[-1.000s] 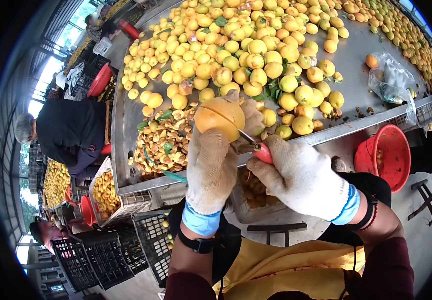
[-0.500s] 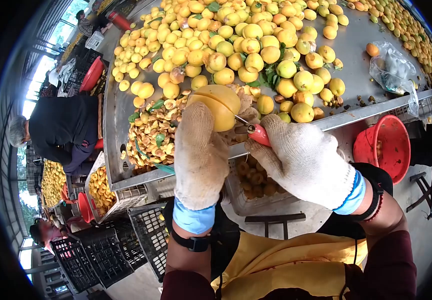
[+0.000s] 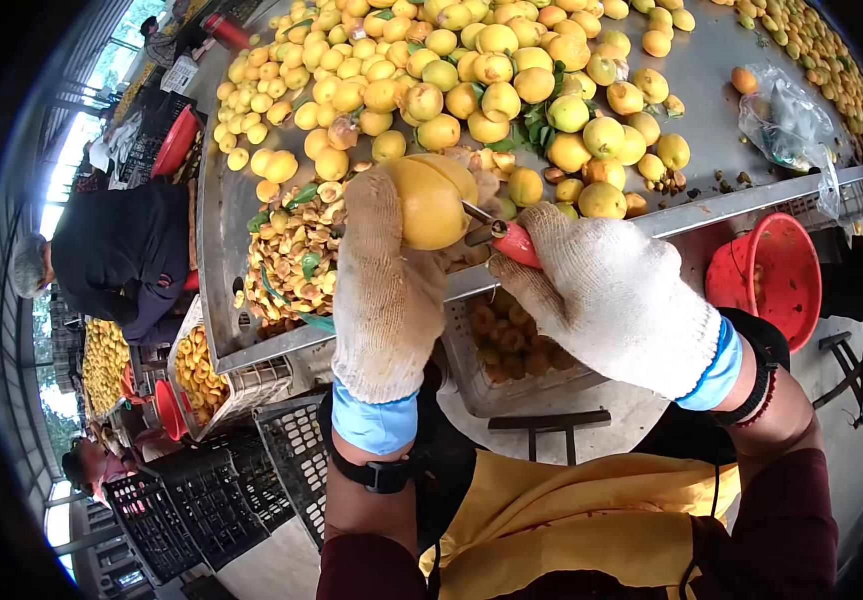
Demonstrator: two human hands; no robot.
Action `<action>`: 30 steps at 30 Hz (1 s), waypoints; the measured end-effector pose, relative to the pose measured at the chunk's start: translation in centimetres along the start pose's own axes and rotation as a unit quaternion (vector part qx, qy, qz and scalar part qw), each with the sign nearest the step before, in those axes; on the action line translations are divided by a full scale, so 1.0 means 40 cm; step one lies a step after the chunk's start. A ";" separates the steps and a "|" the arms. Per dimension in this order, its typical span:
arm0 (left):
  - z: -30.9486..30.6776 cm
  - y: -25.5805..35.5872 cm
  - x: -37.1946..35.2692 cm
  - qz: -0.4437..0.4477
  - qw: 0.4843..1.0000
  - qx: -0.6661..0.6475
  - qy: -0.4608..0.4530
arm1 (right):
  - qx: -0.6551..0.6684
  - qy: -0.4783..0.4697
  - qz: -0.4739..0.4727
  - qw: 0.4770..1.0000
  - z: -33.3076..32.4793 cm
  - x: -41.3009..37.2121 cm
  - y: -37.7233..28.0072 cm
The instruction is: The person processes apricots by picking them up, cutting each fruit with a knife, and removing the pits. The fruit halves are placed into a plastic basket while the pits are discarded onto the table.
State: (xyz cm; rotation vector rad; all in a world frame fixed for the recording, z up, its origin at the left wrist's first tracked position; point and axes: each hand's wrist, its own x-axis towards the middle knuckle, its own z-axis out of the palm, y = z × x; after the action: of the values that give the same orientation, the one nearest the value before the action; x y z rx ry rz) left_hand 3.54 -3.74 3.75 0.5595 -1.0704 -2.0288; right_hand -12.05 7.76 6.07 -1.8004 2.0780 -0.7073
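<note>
My gloved left hand [image 3: 387, 290] is wrapped around a large yellow peach [image 3: 430, 205] over the near edge of the steel table [image 3: 592, 180]. A cut line runs across the fruit, splitting it into two parts that still sit together. In my gloved right hand [image 3: 607, 290] is a pitting knife [image 3: 519, 245] with a red handle, its thin metal end at the right side of the peach. Behind my left hand lies a heap of pits and scraps [image 3: 297, 245]. Whole yellow peaches [image 3: 497, 70] are piled farther back.
Below the table edge stands a crate of cut peaches [image 3: 512, 350]. A red bucket [image 3: 767, 280] is at the right, and a plastic bag [image 3: 787, 115] lies on the table. Black crates [image 3: 202, 500] stand at lower left. A person in dark clothes [image 3: 122, 250] bends at the left.
My left hand has moved slightly left and turned the peach, so its cut line now faces more to the right. The knife stays at the fruit's right side.
</note>
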 end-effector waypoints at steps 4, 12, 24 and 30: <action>-0.010 0.016 0.005 0.141 0.925 0.353 -0.013 | -0.029 -0.044 0.025 0.998 -0.025 -0.014 -0.013; 0.023 -0.032 -0.003 -0.045 0.980 -0.191 -0.045 | -0.116 0.029 -0.040 0.992 0.080 -0.006 -0.020; 0.007 -0.002 -0.011 0.054 0.995 0.083 0.025 | -0.058 -0.025 -0.011 0.998 0.005 -0.013 -0.031; 0.018 -0.023 0.010 0.019 0.997 -0.068 0.044 | -0.091 0.050 -0.060 0.993 0.072 -0.007 -0.009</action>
State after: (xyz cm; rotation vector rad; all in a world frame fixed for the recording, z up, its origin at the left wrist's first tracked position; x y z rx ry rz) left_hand 2.43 -3.38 3.38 0.5484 -0.8779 -2.0063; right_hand -10.17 7.52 3.85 -2.0434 2.1754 -0.6708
